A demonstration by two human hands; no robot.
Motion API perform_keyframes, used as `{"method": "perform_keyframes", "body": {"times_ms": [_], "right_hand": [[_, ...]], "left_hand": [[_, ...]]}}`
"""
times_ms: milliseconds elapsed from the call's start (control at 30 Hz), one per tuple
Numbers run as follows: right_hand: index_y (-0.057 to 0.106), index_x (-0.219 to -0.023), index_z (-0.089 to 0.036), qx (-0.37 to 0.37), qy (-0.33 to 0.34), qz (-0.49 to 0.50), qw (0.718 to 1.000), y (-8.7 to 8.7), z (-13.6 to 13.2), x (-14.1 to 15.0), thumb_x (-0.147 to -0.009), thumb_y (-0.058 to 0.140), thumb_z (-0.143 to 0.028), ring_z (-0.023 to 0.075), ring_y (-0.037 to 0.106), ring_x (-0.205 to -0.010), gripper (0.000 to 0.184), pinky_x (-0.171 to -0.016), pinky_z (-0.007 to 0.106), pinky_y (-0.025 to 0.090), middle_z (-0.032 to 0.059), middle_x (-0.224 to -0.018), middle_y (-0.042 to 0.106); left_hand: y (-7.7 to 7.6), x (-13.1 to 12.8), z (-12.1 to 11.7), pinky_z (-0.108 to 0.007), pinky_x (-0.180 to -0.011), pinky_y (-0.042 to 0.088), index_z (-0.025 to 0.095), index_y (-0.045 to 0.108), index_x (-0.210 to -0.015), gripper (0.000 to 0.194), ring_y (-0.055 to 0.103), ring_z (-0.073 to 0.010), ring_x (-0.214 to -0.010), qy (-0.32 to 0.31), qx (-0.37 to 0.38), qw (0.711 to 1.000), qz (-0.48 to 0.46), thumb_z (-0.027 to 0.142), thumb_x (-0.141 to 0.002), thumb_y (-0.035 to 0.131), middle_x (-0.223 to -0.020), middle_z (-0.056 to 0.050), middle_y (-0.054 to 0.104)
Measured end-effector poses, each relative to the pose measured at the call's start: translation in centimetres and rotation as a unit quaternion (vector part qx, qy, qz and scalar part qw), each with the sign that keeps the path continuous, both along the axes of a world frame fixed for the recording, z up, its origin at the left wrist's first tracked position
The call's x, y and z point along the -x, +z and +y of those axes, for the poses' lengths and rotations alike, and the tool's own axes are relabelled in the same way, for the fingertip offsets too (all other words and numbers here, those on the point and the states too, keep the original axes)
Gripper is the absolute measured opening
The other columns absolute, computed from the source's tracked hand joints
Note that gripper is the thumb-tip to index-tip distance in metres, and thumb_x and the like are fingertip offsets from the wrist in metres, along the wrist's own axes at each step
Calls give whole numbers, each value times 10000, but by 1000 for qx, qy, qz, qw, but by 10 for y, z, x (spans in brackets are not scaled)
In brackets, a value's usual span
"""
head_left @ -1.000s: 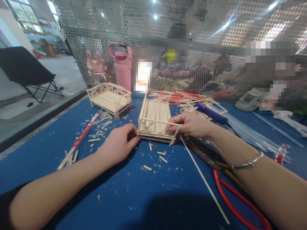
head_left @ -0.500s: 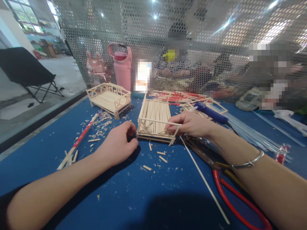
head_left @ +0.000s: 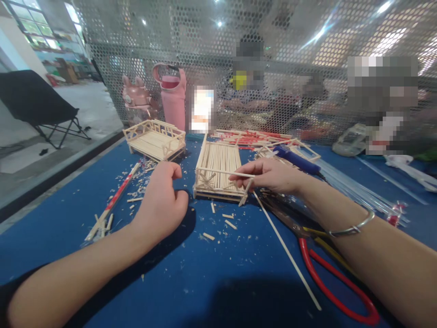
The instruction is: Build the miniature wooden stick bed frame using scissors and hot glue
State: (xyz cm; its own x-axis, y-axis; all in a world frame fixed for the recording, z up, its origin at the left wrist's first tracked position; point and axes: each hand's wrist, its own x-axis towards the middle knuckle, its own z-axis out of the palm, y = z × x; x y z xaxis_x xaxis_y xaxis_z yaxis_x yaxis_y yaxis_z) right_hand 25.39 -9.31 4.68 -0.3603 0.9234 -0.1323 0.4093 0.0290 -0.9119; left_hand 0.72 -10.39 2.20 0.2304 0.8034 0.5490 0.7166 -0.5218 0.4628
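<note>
"What's the biggest thing before you?"

"A blue table [head_left: 170, 287], with a perforated metal panel [head_left: 198, 45] standing across its far side."

"After that?"

"Red-handled scissors [head_left: 305, 255], lying off to my right. Then the stick frame [head_left: 221, 157], sitting on the table straight ahead of me, its slats running away from me and a thin rail [head_left: 223, 172] crossing above its near end. A second stick model [head_left: 150, 139] stands farther left."

"And your fingers?"

"On my left hand [head_left: 162, 200] the thumb and forefinger are parted with nothing between them, near the frame but not touching it. My right hand [head_left: 269, 175] is at the frame's near right corner, fingers reaching in by the rail; the sticks partly cover the tips, so I can't tell whether they pinch anything."

"Smaller things?"

"A blue glue gun [head_left: 298, 160] behind my right hand, a loose stick [head_left: 287, 250] slanting toward me from near that corner, and tiny wood scraps [head_left: 231, 224] just this side of the frame."
</note>
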Motion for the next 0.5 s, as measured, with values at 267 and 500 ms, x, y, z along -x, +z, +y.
{"method": "perform_keyframes", "body": {"times_ms": [267,500], "right_hand": [[704,-807,-233,-52,-102,-62,991,2,-12,4,-525,559,-58,160,555,-645,362,-617,311,437,9,-739,662],[643,-901,-176,-245,-249,-104,931,-8,-39,16,-543,469,-52,158,529,-707,417,-696,327,431,36,-838,617]], "left_hand": [[-4,-3,-7,-380,-824,444,204,428,-912,212,493,-213,-982,-116,-138,983,-45,98,-732,466,-1021,-81,520],[44,-21,2,-355,-915,405,179,467,-1068,351,541,-196,-997,-177,-114,978,-10,107,-725,452,-1077,-73,594]]}}
